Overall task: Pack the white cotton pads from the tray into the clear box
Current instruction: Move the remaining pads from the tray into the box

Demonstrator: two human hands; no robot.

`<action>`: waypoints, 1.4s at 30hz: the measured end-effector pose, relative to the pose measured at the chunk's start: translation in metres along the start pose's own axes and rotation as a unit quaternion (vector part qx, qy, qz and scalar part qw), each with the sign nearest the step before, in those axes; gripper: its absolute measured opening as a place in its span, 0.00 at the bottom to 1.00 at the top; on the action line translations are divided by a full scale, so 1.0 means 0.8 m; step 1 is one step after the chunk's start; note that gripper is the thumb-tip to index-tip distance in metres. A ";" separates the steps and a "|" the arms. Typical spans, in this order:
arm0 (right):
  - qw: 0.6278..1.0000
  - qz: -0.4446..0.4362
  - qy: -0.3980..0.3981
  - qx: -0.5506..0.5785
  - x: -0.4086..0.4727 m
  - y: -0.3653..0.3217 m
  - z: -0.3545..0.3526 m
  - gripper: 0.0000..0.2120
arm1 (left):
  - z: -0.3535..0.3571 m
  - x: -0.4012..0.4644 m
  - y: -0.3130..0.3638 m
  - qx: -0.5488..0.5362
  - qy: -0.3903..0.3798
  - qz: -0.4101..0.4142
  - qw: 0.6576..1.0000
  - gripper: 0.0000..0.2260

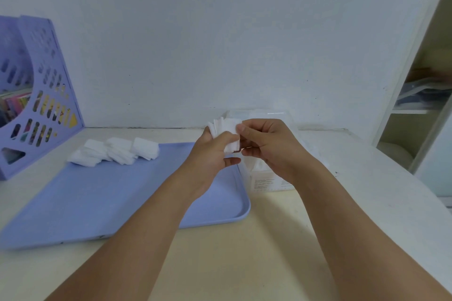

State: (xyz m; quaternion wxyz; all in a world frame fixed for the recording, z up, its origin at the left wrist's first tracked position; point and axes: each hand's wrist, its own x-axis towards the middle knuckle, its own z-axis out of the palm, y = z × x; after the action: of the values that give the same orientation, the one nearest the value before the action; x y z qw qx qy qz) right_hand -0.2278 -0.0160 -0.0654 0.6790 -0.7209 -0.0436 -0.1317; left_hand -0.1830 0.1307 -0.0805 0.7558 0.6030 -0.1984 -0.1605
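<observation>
**Stack of cotton pads held over the clear box**

A small stack of white cotton pads (226, 133) was held in the air between both hands, above the right end of the tray and just in front of the clear box. The stack was stood roughly on edge, its long axis running up and down with a slight tilt to the left, and the upper edges were fanned apart. It was gripped by the left hand (212, 154), with the thumb laid across the front and the fingers curled behind, and was pinched at its right side by the thumb and fingers of the right hand (266, 146). The lower part of the stack was hidden by the fingers.

More loose cotton pads (115, 151) were piled at the far left corner of the blue tray (97, 193); how many could not be counted. The tray's left end was cut off by the frame edge.

The clear box (266, 178) was seen just beside the tray's right rim, largely covered by the right hand and hard to make out against the white wall. A pale label with small print was carried on its near face; the writing was too small to be read.

A purple file rack (41, 90) was stood on the table (244, 239) at the far left, well apart from the hands.
</observation>
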 end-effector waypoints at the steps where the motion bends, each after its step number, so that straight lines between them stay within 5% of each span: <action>1: 1.000 -0.001 0.005 -0.001 0.000 0.000 0.000 0.10 | 0.000 0.000 0.001 -0.017 0.002 -0.004 1.000 0.14; 7: 1.000 0.007 0.005 0.027 0.000 -0.001 0.000 0.09 | 0.000 0.002 0.000 -0.043 0.004 -0.018 0.999 0.15; 12: 0.998 0.020 -0.024 0.050 -0.002 -0.001 -0.001 0.09 | -0.001 0.002 0.000 -0.027 -0.025 -0.006 0.999 0.26; 18: 1.000 0.009 -0.016 0.024 -0.003 -0.003 0.000 0.06 | -0.003 0.003 -0.002 -0.004 -0.024 -0.003 1.000 0.12; 27: 0.999 0.001 -0.021 -0.023 -0.001 0.001 0.003 0.06 | -0.004 0.005 -0.004 0.012 -0.047 0.007 0.999 0.24; 31: 0.999 -0.007 -0.002 -0.047 -0.001 0.004 0.002 0.05 | -0.003 0.003 -0.005 0.032 -0.070 0.008 0.997 0.22; 35: 0.999 -0.005 0.011 -0.039 0.001 0.006 0.004 0.08 | 0.000 0.002 -0.005 0.019 -0.026 0.006 0.999 0.11; 42: 0.999 0.018 0.040 0.005 0.000 0.002 -0.001 0.08 | -0.001 0.004 -0.001 -0.054 0.044 0.008 0.998 0.09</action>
State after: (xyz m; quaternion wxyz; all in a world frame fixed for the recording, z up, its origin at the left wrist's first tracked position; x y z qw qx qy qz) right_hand -0.2272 -0.0166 -0.0667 0.6861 -0.7123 -0.0039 -0.1483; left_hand -0.1797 0.1298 -0.0811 0.7965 0.5663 -0.1610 -0.1379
